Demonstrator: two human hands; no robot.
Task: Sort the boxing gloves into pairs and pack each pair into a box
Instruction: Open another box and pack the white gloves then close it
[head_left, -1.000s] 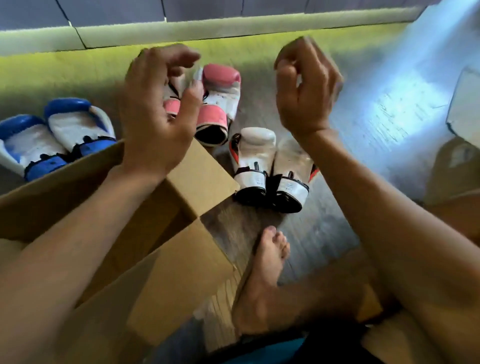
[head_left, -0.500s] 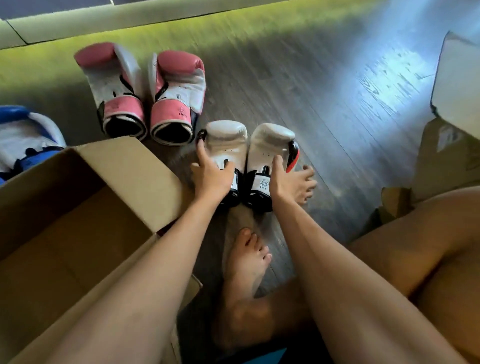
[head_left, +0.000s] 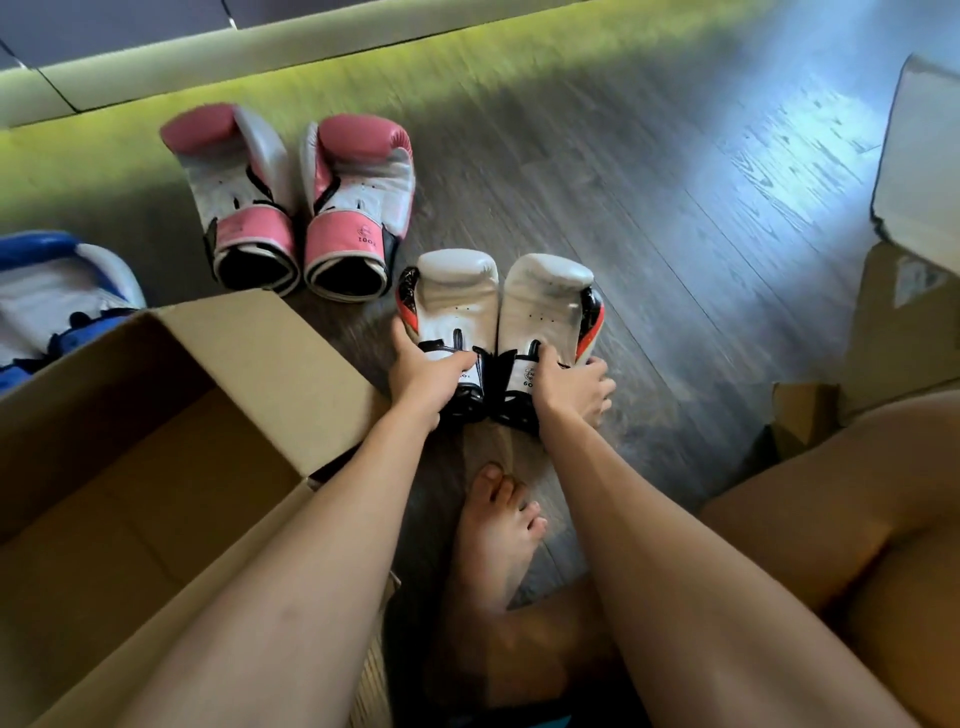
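hands apart, one per glove. left hand (head_left: 428, 376) curls over the cuff of the left white glove (head_left: 454, 301). right hand (head_left: 571, 387) grips the cuff of the right white glove (head_left: 545, 306), thumb on top, fingers down its outer side. both gloves lie on the wood floor (head_left: 675, 260), touching along their length, just right of the open cardboard box (head_left: 249, 353). pink pair (head_left: 358, 197) lies beyond them. blue glove (head_left: 57, 291) is half hidden behind the box flap. bare foot (head_left: 493, 535) sits near the cuffs, on the person's side.

risks, as i read them:
- cuff-only grips leave the padded ends heavy and free to swing, so a glove could twist loose.
- a swinging glove could clip the near flap and fold it inward.
- a low carry could catch the foot.
- box looks light; a knock may shove it.
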